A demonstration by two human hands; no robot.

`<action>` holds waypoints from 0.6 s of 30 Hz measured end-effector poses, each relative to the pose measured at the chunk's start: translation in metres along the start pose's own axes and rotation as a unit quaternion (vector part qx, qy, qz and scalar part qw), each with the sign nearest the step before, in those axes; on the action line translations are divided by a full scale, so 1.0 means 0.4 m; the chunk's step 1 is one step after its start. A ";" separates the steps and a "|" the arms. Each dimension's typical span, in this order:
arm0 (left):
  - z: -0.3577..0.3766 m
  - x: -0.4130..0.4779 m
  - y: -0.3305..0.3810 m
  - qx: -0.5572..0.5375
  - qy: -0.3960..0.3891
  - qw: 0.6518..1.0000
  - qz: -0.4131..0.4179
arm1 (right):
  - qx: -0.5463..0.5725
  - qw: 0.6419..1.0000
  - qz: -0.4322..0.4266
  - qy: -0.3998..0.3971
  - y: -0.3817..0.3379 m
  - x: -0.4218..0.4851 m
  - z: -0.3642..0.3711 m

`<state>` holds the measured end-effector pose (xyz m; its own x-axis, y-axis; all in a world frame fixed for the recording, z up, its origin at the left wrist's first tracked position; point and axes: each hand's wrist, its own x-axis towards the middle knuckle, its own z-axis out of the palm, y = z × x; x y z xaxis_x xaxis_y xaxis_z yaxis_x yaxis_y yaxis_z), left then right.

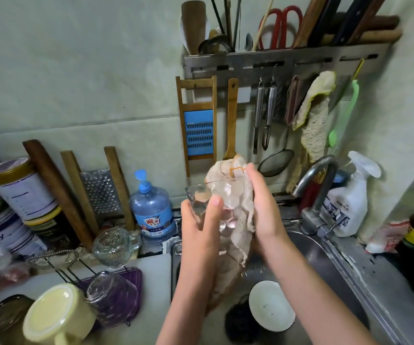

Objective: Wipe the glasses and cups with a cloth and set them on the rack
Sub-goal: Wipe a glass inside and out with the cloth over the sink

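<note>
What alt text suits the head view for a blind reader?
A person's left hand holds a clear glass over a steel sink while the right hand holds a cloth against it. Upturned cups sit on a rack at left.

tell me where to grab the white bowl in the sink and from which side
Probably the right side of its rim, from above, thumb inside: the white bowl sits mouth up in the sink, that edge is bare, and a dark clump crowds its left.

- blue pump bottle point(151, 210) btwn metal grater point(101, 190) & sink point(338, 290)
- white bowl point(270, 305) in sink
- white spray bottle point(350, 202) beside tap point(318, 185)
- red scissors point(280, 26) in wall rail point(275, 62)
</note>
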<state>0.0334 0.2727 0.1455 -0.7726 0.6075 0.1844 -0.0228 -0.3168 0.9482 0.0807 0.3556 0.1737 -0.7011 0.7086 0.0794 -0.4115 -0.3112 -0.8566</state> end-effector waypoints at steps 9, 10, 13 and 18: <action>-0.021 0.039 0.024 0.068 0.004 0.998 0.013 | -0.381 0.890 -0.246 -0.042 0.081 -0.119 0.018; -0.032 0.047 0.025 0.061 -0.001 0.998 0.003 | -0.381 0.887 -0.257 -0.043 0.087 -0.120 0.015; -0.035 0.044 0.038 -0.003 -0.015 0.999 -0.046 | -0.189 0.961 -0.192 -0.062 0.069 -0.075 0.013; -0.032 0.031 0.055 0.071 -0.076 0.994 -0.038 | 0.172 0.980 0.067 -0.076 0.029 -0.024 -0.002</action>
<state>0.0152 0.2638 0.1653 -0.6675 0.7318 0.1377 0.0208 -0.1665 0.9858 0.0829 0.3456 0.1628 -0.8300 0.5528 0.0745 -0.4632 -0.6086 -0.6443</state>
